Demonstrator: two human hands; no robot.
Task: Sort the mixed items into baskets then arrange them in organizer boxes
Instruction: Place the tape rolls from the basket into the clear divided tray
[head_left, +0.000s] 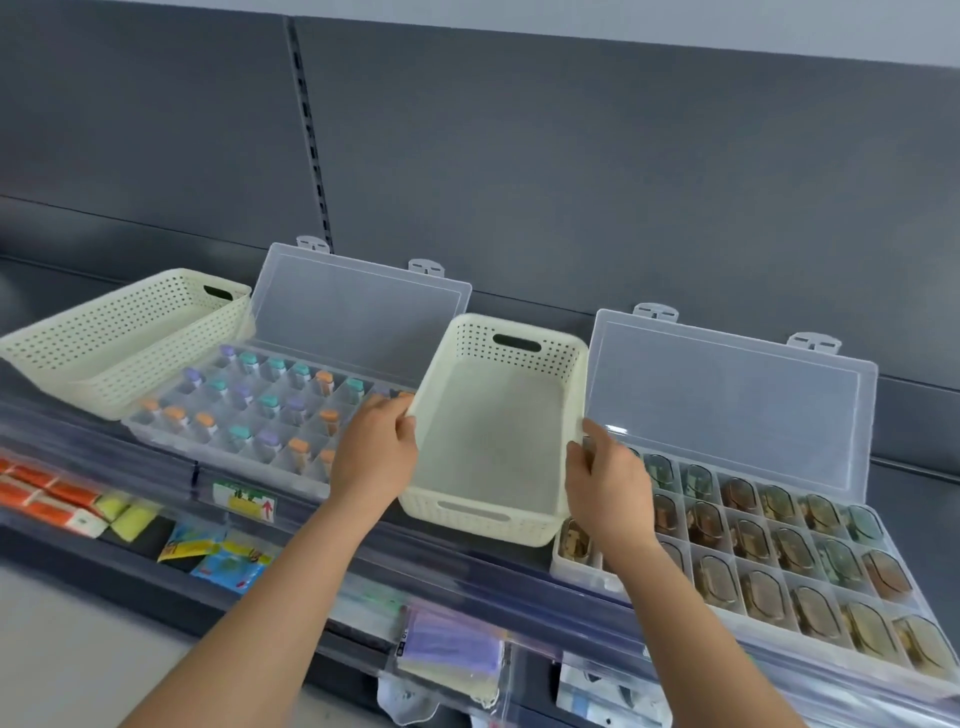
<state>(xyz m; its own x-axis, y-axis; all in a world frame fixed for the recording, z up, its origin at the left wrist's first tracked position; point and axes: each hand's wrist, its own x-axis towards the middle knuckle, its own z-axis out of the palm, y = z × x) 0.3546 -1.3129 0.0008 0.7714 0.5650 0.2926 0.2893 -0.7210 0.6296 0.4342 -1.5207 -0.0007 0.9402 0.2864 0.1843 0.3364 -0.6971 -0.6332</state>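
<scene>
Gripping the empty cream basket by its long sides: left hand clamps the left rim, right hand clamps the right rim, fingers curled over both edges. Basket sits between the hands, approx. mid-shelf, near end tilted past the shelf front edge. Interior holds no items.

L of basket: clear organizer box, lid up against the back panel, compartments holding small vials w/ orange, teal and purple caps. Second cream basket lies at the shelf's left end, touching that box, tilted.

R of basket: second clear organizer box, lid up, compartments filled w/ oval brown and green items; right hand overlaps its near-left corner.
</scene>
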